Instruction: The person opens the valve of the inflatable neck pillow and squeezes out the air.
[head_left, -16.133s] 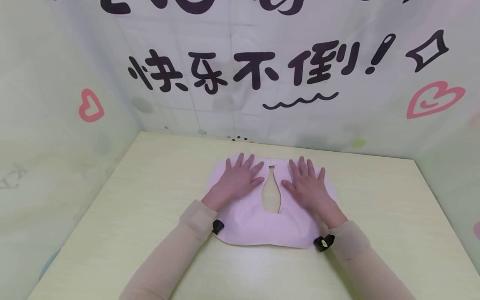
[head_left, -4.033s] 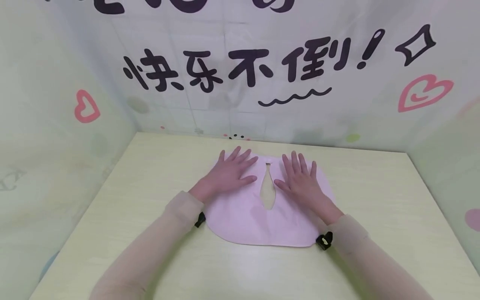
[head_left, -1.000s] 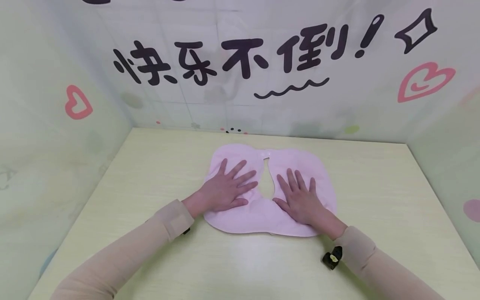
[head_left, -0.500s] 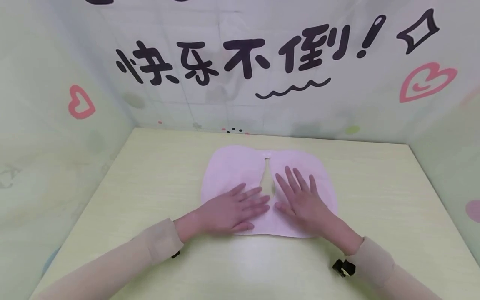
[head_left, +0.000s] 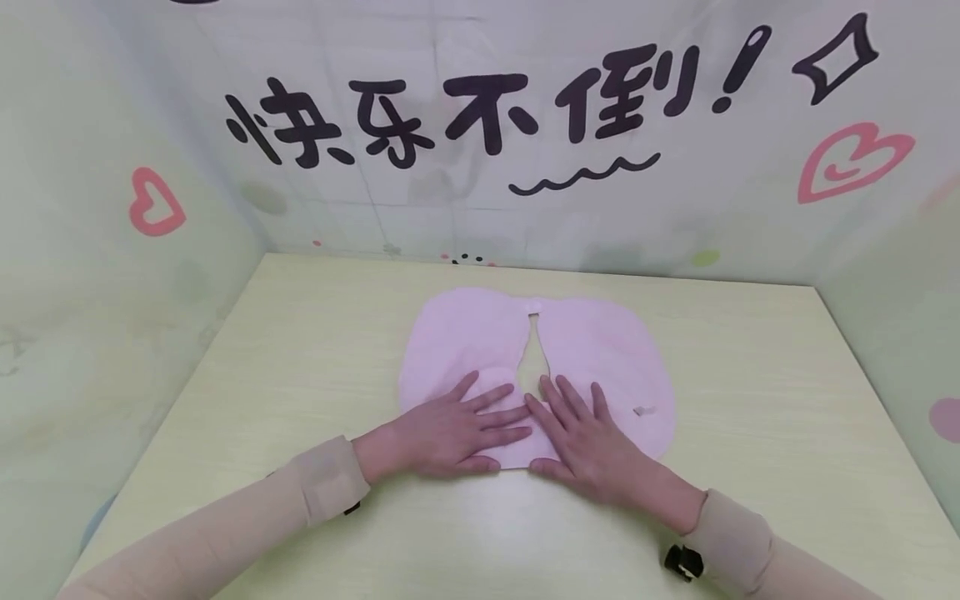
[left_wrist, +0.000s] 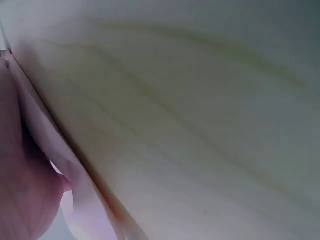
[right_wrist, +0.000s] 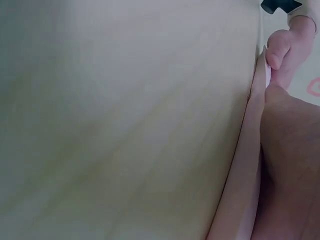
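Partly under both hands (head_left: 450, 429), pink cloth's (head_left: 600, 350) near edge.

A pale yellow-green table (head_left: 750, 417) with a faint wood grain is carrying everything in view, its far edge and both sides meeting printed wall panels. A pink cloth (head_left: 592, 350) is lying flat on it, slightly toward the far half and roughly centred between the sides. The cloth is showing two rounded lobes parted by a narrow, bottle-shaped slit through which the table surface is showing. A small tab (head_left: 643, 411) is sitting on the right lobe near its near edge. The wrist views are showing the cloth's thin edge (right_wrist: 247, 150) lying flush on the tabletop (left_wrist: 200, 125).
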